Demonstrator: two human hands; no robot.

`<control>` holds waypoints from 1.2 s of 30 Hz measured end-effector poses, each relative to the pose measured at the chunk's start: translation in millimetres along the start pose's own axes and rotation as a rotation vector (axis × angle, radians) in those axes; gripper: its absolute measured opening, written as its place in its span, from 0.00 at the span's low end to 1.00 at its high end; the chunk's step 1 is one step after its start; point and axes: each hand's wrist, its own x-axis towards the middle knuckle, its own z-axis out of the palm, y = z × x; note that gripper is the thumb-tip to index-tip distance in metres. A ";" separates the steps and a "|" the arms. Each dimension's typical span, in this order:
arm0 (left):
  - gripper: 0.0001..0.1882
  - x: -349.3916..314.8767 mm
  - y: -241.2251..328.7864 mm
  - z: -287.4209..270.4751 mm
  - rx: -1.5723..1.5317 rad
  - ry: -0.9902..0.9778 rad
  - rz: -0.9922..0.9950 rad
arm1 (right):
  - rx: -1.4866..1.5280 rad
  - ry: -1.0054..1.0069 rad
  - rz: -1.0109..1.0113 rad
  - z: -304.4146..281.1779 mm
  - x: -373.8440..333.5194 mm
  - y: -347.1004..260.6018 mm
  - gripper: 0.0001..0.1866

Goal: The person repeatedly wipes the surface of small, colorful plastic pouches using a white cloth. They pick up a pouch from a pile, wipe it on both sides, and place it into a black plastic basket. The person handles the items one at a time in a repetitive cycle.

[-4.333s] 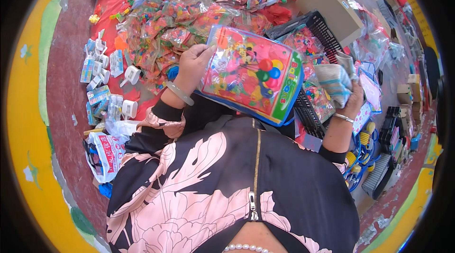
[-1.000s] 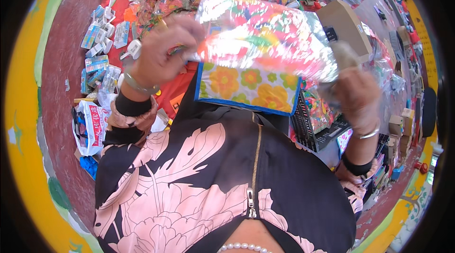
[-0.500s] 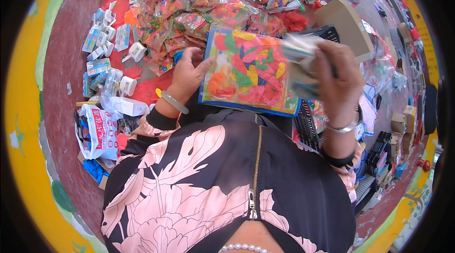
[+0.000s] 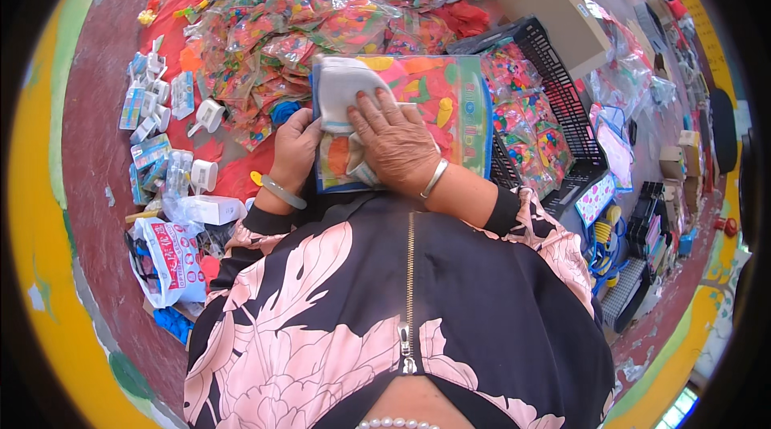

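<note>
A flat clear plastic bag of colourful balloons (image 4: 450, 91) lies in front of my chest, on something with a blue edge. My left hand (image 4: 294, 149) grips its left edge, thumb on top. Spread flat across the bag's left half, my right hand (image 4: 393, 140) presses on a whitish folded cloth (image 4: 345, 85). The fingers of that hand are stretched out, and the cloth lies partly under the palm. Beyond the bag spreads a heap of small clear packets (image 4: 321, 19) with bright contents.
To the right, a black plastic crate (image 4: 554, 59) holds more packets, beside an open cardboard box (image 4: 554, 19). White gadgets (image 4: 207, 117) and boxed items lie on the left, above a white carrier bag (image 4: 165, 260). Cables (image 4: 606, 240) are at the lower right.
My right hand has swung left with the cloth, from the bag's right side onto its left half, and now lies flat. My left hand has come onto the bag's left edge.
</note>
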 end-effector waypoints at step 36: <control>0.07 -7.7 28.1 4.3 0.278 -0.006 0.027 | 0.419 0.189 0.647 -46.4 -17.2 146.4 0.09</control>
